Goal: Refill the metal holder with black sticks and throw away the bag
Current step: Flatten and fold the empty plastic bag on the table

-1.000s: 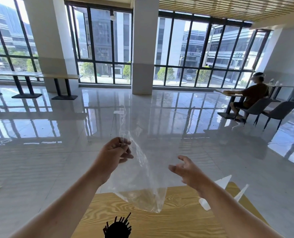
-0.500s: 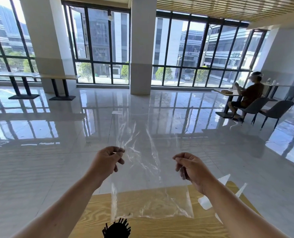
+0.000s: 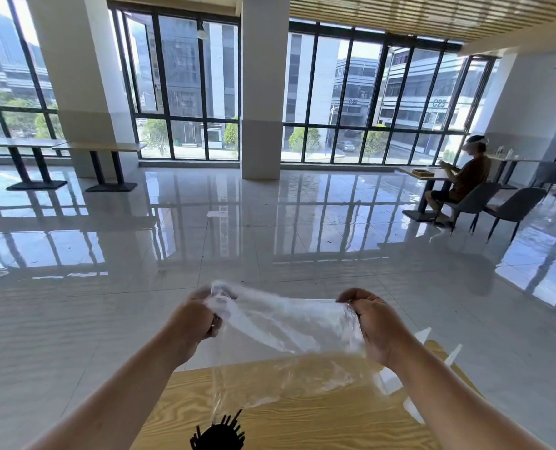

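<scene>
My left hand point(image 3: 198, 319) and my right hand point(image 3: 372, 323) are both raised in front of me, each closed in a pinch on one end of the clear, crinkled plastic bag point(image 3: 286, 332). The bag is stretched sideways between the two hands, bunched at my left fingers point(image 3: 216, 321) and gathered against my right thumb side; its loose lower part hangs down over the far edge of the light wooden table with a wavy grain point(image 3: 319, 423). The bag appears empty. The black sticks point(image 3: 220, 433) stand as a dark, bristling cluster at the bottom edge of the view, on the near part of the table, below and slightly left of the bag; the metal holder under them cannot be made out. White torn scraps point(image 3: 388, 383) lie at the right edge of the table, just below my right wrist. Beyond the table lies a glossy grey tiled floor point(image 3: 140, 287). A seated person point(image 3: 465, 180) is at a far table on the right, well apart from me.
</scene>
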Demonstrator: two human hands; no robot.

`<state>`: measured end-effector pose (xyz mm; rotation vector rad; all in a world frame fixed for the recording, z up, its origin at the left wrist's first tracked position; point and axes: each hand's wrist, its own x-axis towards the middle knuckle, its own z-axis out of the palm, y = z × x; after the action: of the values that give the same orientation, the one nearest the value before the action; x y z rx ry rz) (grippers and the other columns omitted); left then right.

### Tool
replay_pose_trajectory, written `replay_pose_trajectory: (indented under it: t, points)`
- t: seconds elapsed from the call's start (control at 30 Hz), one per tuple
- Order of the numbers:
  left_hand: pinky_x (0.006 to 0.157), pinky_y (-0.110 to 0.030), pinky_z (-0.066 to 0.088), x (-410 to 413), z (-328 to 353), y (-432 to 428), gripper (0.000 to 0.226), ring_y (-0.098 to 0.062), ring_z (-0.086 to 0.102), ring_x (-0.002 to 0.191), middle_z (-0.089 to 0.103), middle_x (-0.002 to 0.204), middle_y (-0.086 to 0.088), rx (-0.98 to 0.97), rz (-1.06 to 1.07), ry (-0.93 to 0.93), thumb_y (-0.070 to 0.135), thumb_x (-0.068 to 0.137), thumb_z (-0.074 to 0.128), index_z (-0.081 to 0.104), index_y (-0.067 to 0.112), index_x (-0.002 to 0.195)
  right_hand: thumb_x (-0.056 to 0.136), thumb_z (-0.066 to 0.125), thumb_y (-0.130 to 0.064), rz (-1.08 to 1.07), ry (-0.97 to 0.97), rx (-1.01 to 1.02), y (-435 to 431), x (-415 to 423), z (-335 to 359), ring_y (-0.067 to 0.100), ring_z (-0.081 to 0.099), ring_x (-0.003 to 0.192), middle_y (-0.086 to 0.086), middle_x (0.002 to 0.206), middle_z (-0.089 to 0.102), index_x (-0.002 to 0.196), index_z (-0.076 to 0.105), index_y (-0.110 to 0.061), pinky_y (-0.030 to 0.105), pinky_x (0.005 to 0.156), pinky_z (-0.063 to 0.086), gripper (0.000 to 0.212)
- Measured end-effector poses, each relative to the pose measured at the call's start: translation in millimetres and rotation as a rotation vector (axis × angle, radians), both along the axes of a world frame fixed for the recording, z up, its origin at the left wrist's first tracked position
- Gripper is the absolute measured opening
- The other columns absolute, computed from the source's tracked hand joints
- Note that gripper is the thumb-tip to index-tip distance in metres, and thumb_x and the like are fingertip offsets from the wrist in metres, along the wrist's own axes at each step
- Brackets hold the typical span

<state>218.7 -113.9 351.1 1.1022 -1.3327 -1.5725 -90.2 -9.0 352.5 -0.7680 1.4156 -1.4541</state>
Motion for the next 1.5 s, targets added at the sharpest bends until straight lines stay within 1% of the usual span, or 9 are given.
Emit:
replay_pose_trajectory:
  t: [0.27, 0.4, 0.47, 0.6, 0.73, 0.93, 1.27, 1.4, 1.5]
  points:
    - [0.053, -0.028, 0.043, 0.2, 0.9, 12.1, 0.043, -0.024, 0.061, 0.057, 0.071, 0.078, -0.013, -0.029, -0.054, 0.058, 0.002, 0.101, 0.048, 0.081, 0.02, 0.079, 0.099, 0.049, -0.012, -0.057, 0.067, 0.04, 5.5, -7.1, -2.4, 0.029, 0.046, 0.091, 0.015, 0.093, 0.054, 0.067, 0.08, -0.02, 0.042, 0.078, 0.036, 0.045]
    - [0.065, -0.032, 0.046, -3.7, 3.8, 10.9, 0.024, -0.024, 0.062, 0.075, 0.075, 0.099, -0.006, 0.021, -0.093, 0.02, 0.039, 0.085, 0.067, 0.083, 0.022, 0.092, 0.102, 0.064, -0.012, 0.02, 0.042, 0.061, 7.2, -5.4, 4.2, 0.025, 0.064, 0.066, 0.018, 0.102, 0.059, 0.098, 0.072, -0.013, 0.031, 0.068, 0.051, 0.009]
    - [0.066, -0.03, 0.048, -6.3, 3.0, 8.6, 0.016, -0.022, 0.063, 0.085, 0.075, 0.104, -0.011, -0.016, -0.069, -0.07, 0.025, 0.087, 0.074, 0.083, 0.021, 0.1, 0.098, 0.069, -0.003, 0.094, 0.026, 0.056, 7.9, -7.1, 2.3, 0.021, 0.067, 0.063, 0.021, 0.113, 0.065, 0.124, 0.065, -0.018, 0.032, 0.054, 0.054, 0.03]
    - [0.054, -0.026, 0.049, -14.2, 0.6, 3.9, 0.028, -0.014, 0.061, 0.057, 0.068, 0.087, -0.007, -0.049, -0.018, -0.071, -0.003, 0.095, 0.066, 0.073, 0.016, 0.114, 0.095, 0.076, -0.013, 0.096, 0.016, 0.091, 7.4, -7.1, -1.2, 0.025, 0.069, 0.072, 0.023, 0.117, 0.075, 0.144, 0.047, -0.023, 0.036, 0.06, 0.054, 0.057]
    - [0.055, -0.029, 0.049, -18.0, -0.9, -1.3, 0.034, -0.013, 0.058, 0.054, 0.066, 0.084, -0.005, -0.082, 0.058, -0.017, -0.006, 0.097, 0.062, 0.065, 0.02, 0.118, 0.081, 0.091, -0.043, 0.262, 0.137, 0.245, 16.0, -7.8, -2.1, 0.025, 0.071, 0.091, 0.015, 0.117, 0.076, 0.134, 0.06, -0.015, 0.037, 0.078, 0.057, 0.067]
    - [0.058, -0.031, 0.051, -16.7, -4.6, -4.0, 0.039, -0.016, 0.066, 0.061, 0.069, 0.087, -0.007, -0.124, 0.07, -0.141, -0.002, 0.093, 0.069, 0.06, 0.023, 0.122, 0.099, 0.074, -0.009, 0.221, 0.301, 0.267, 15.3, -4.0, -10.3, 0.013, 0.064, 0.064, 0.002, 0.08, 0.073, 0.107, 0.073, -0.009, 0.029, 0.064, 0.048, 0.008]
    - [0.058, -0.026, 0.045, -29.4, -16.8, 2.7, 0.025, -0.018, 0.058, 0.063, 0.059, 0.071, -0.007, -0.171, 0.0, -0.363, -0.001, 0.087, 0.078, 0.068, 0.006, 0.108, 0.106, 0.061, 0.001, 0.063, 0.425, 0.111, 22.1, -13.8, 1.1, 0.019, 0.062, 0.06, 0.013, 0.084, 0.073, 0.107, 0.07, -0.002, 0.03, 0.053, 0.049, 0.01]
    - [0.081, -0.037, 0.052, -38.2, -13.7, 6.3, 0.046, -0.019, 0.059, 0.092, 0.063, 0.101, 0.0, -0.257, -0.039, -0.501, 0.02, 0.079, 0.09, 0.065, 0.013, 0.117, 0.105, 0.061, 0.002, 0.073, 0.559, 0.074, 25.2, -23.6, 0.8, 0.016, 0.06, 0.062, 0.009, 0.08, 0.074, 0.098, 0.073, -0.01, 0.023, 0.058, 0.05, 0.019]
    - [0.11, -0.041, 0.043, -45.0, -8.3, 12.4, 0.081, -0.016, 0.046, 0.128, 0.048, 0.133, 0.009, -0.417, -0.196, -0.719, 0.045, 0.072, 0.092, 0.053, 0.025, 0.14, 0.101, 0.064, 0.006, 0.117, 0.606, 0.052, 24.3, -26.2, -1.6, 0.025, 0.058, 0.073, 0.005, 0.076, 0.073, 0.092, 0.076, -0.013, 0.036, 0.071, 0.048, 0.024]
